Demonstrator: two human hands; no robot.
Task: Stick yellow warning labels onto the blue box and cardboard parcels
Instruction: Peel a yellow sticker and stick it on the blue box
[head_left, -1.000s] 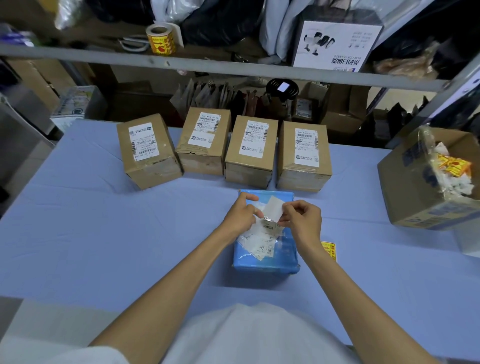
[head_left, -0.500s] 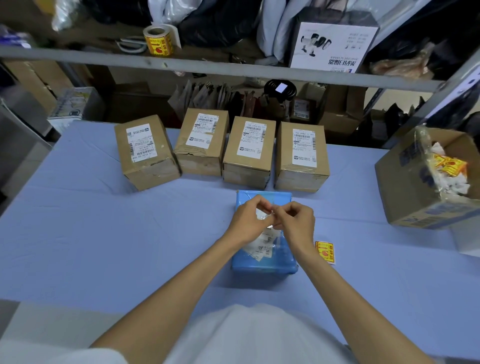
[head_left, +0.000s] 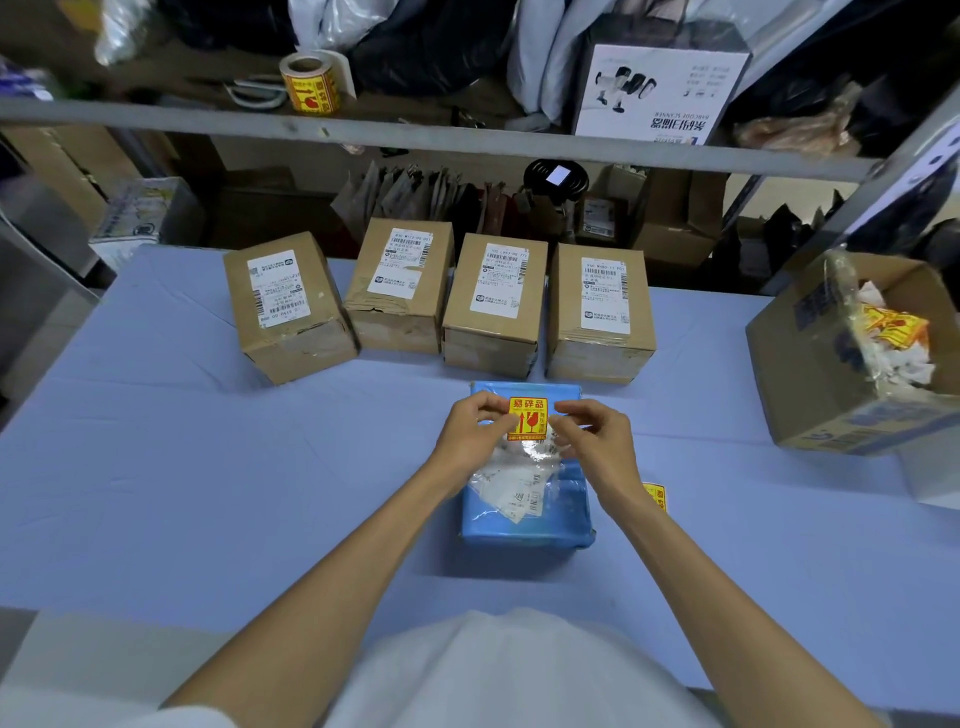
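The yellow warning label (head_left: 527, 418) is pinched at both edges by left hand (head_left: 470, 439) and right hand (head_left: 597, 444) over the blue box (head_left: 522, 530) far end; crease or skew is risked if pressed unevenly.

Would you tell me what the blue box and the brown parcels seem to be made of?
The blue box looks wrapped in glossy plastic film: it shines and wrinkles. The four brown parcels look like matte cardboard, with creased, taped edges.
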